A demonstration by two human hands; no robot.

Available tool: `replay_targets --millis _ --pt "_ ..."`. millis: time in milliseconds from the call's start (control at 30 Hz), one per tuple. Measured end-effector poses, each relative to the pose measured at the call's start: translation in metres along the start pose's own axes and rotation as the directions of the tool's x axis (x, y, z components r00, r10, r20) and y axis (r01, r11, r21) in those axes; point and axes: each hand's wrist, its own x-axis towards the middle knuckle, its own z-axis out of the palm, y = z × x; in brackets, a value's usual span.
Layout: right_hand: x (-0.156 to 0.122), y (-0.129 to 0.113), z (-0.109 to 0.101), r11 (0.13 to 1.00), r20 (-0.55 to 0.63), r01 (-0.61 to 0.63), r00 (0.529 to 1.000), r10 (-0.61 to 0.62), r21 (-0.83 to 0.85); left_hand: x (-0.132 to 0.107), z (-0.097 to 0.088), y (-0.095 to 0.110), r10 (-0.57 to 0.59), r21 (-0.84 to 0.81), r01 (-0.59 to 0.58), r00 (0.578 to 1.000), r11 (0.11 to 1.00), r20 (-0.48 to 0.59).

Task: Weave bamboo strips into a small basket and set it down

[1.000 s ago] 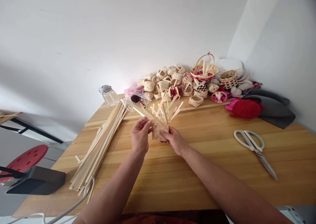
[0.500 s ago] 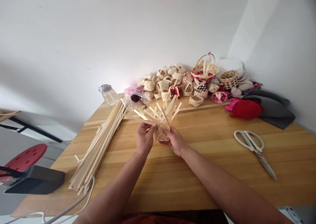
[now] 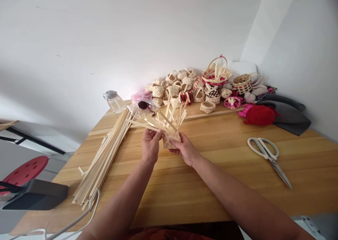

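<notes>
A small, partly woven basket [image 3: 169, 142] of pale flat strips is held up over the middle of the table, its loose strip ends [image 3: 172, 117] fanning out at the top. My right hand [image 3: 185, 149] grips the woven body from the right, thumb on the near face and fingers behind. At its left upper edge, my left hand [image 3: 151, 145] is closed, thumb and fingers pinching a pale strip [image 3: 142, 124] that sticks out to the left. The far side of the weaving is hidden.
On the wooden table [image 3: 221, 162], a bundle of long strips [image 3: 105, 162] lies left and white-handled scissors [image 3: 269, 159] right. Along the wall are several small baskets [image 3: 157, 91], red yarn [image 3: 260, 115], grey cloth [image 3: 286, 113] and a clear bottle [image 3: 115, 102]. A white cable [image 3: 91, 206] crosses the left front.
The fan of loose strips has shifted, and my left hand has drawn slightly away from the woven body. The whole view has moved a little; my right hand keeps its grip.
</notes>
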Motion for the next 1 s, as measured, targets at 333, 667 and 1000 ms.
replay_targets --millis 333,667,1000 --pt "-0.002 -0.002 0.002 0.999 0.049 0.006 0.999 -0.004 -0.046 0.006 -0.002 0.002 -0.249 -0.106 0.247 0.969 0.963 -0.007" --pt "-0.001 -0.003 0.001 0.995 0.046 -0.025 0.999 0.021 0.101 0.001 0.001 0.006 -0.198 -0.096 0.19 0.976 0.977 -0.086" --pt "-0.006 0.0 0.009 0.999 0.007 0.04 0.999 -0.04 -0.01 -0.003 0.007 0.009 -0.181 -0.064 0.175 0.978 0.982 -0.107"
